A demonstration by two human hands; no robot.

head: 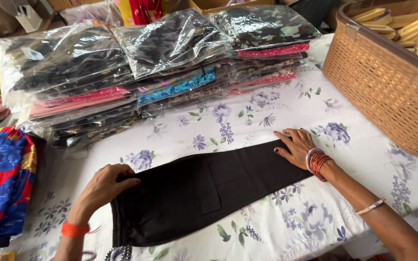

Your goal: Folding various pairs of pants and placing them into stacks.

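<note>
Single head view — close, steeply down onto the table [247,121]

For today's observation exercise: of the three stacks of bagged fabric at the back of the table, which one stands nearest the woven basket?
The rightmost stack, topped by a green camouflage-patterned pack. It lies closest to the tan woven basket; the other two stacks sit further left.

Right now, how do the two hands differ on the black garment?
The left hand curls its fingers around the black garment's near corner; the right hand lies flat, palm down, on its far end. The right wrist carries many red bangles, the left one orange band. Both touch the garment.
</note>
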